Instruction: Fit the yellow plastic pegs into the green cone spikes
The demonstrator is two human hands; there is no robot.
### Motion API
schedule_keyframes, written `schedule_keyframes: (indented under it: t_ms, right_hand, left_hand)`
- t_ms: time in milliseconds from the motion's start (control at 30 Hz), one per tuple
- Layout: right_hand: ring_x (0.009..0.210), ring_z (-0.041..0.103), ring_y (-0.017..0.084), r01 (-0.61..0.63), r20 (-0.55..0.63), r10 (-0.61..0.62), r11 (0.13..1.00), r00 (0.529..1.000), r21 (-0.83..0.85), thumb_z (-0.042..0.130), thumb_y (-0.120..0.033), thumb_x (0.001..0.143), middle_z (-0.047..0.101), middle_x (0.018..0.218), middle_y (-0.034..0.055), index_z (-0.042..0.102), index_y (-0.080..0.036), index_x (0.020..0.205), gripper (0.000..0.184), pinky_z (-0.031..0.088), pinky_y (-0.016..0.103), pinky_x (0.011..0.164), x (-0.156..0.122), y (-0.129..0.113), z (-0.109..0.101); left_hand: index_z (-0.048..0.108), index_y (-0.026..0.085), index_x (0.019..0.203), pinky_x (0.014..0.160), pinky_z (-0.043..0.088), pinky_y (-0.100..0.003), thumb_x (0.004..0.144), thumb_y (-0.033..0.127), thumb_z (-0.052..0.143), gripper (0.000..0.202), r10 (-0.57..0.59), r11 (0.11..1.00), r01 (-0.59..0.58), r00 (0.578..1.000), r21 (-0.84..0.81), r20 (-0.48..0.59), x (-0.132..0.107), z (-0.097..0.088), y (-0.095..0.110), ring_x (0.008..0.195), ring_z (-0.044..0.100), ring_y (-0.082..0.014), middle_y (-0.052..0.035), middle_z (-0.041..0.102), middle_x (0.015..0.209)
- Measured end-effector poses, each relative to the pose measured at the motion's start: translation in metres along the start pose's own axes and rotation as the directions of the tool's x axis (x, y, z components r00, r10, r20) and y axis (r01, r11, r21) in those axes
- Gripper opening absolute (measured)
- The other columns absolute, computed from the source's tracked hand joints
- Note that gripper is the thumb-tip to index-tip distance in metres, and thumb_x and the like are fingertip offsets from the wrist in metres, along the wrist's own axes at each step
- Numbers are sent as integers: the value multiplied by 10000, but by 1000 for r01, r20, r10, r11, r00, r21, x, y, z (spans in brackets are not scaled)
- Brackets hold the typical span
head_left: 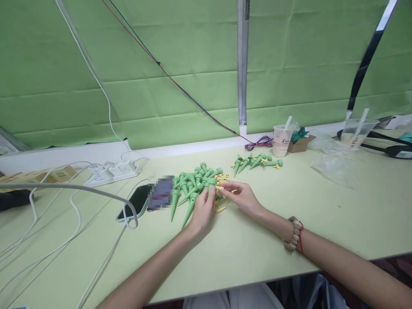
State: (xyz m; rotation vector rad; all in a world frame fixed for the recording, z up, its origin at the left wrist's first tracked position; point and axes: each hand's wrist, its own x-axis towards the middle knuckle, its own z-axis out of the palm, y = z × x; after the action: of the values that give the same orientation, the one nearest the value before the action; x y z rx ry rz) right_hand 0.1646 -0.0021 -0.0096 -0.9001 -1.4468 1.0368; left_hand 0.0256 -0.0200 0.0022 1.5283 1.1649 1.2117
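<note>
My left hand (202, 211) is closed around a green plastic watering spike (212, 181), its wide capped end facing up. Between the thumb and fingertips of my right hand (245, 200) is a small yellow plastic valve (219, 188), close beside that spike. Left of my hands lies a heap of similar green spikes (184, 185), pointed and hollow-ended. Loose yellow valves (223, 177) are scattered behind and beneath my fingers, partly hidden by them. Farther back, a second group of green spikes (257, 160) lies with yellow pieces at their ends.
Two phones, one dark-screened (137, 204), lie left of the heap. White cables (77, 214) run from a power strip (116, 172) across the table's left side. At the back right stand a drink cup (281, 141), a small cardboard box (299, 144), plastic bags (334, 168) and another cup (354, 133).
</note>
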Motion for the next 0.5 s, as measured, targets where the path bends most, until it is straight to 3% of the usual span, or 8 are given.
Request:
schedule_keyframes:
  t_ms: [400,500]
  right_hand:
    - [764,622,181,20,-30,-21,999,999,-31,649,-403,688,687,933,87,685,-167,915,330,500,293,656,0,-1,-1]
    - [801,640,205,-23,7,23,1000,1000,14,620,-441,706,703,832,82,696,-160,878,338,504,320,716,1,-1,-1]
  left_hand:
    - [486,176,685,466,302,-224,803,521,431,369,65,997,-64,998,41,-14,1,-1,-4,458,362,-98,46,384,449]
    - [511,171,676,465,312,-226,776,535,463,380,86,996,-86,996,26,-36,2,-1,-3,477,392,-111,36,396,450]
